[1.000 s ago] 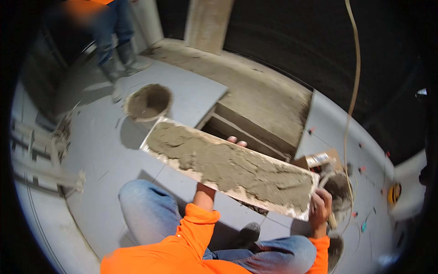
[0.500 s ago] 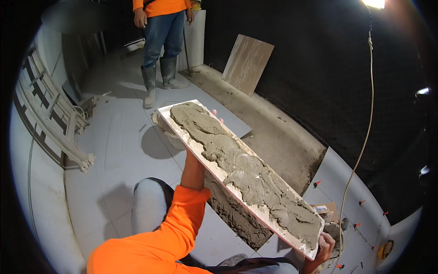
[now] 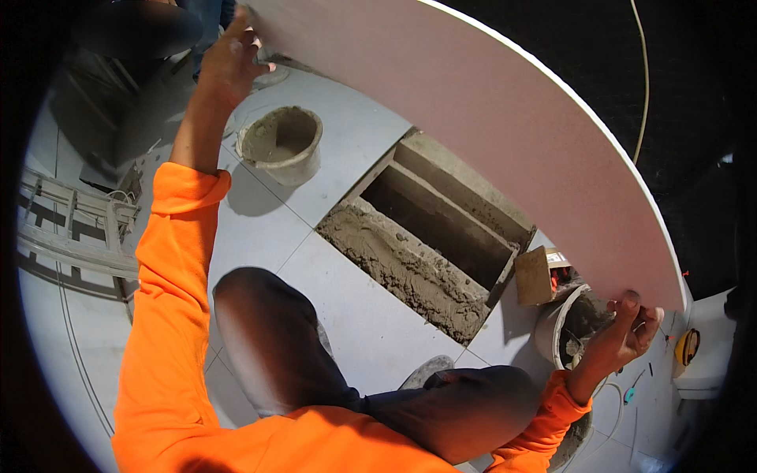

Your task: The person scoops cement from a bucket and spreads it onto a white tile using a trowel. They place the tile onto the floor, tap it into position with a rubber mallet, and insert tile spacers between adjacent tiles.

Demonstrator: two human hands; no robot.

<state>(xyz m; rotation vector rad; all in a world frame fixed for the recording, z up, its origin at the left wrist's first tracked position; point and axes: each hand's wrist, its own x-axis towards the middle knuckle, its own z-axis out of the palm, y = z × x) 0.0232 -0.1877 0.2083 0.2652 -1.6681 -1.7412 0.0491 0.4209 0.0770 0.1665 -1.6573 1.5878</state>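
Observation:
My left hand (image 3: 239, 49) grips the far left end of a long narrow tile (image 3: 473, 118), and my right hand (image 3: 631, 327) pinches its near right corner. The tile's plain pinkish-grey face and white edge show now; its mortared side is hidden from view. It is held raised at a slant, beyond a rectangular opening (image 3: 426, 228) in the tiled floor. A rough bed of wet grey mortar (image 3: 398, 277) lies along that opening's near side.
A mortar bucket (image 3: 280, 162) stands left of the opening, another (image 3: 552, 335) right, beside a cardboard box (image 3: 531, 280). A ladder (image 3: 75, 244) lies at left. Another person's legs (image 3: 203, 31) stand at the back. A cord (image 3: 640, 94) hangs at right.
The tile has been turned over from mortar side up to plain face showing, and lifted forward. My left hand has risen toward the upper left, uncovering the opening and left bucket.

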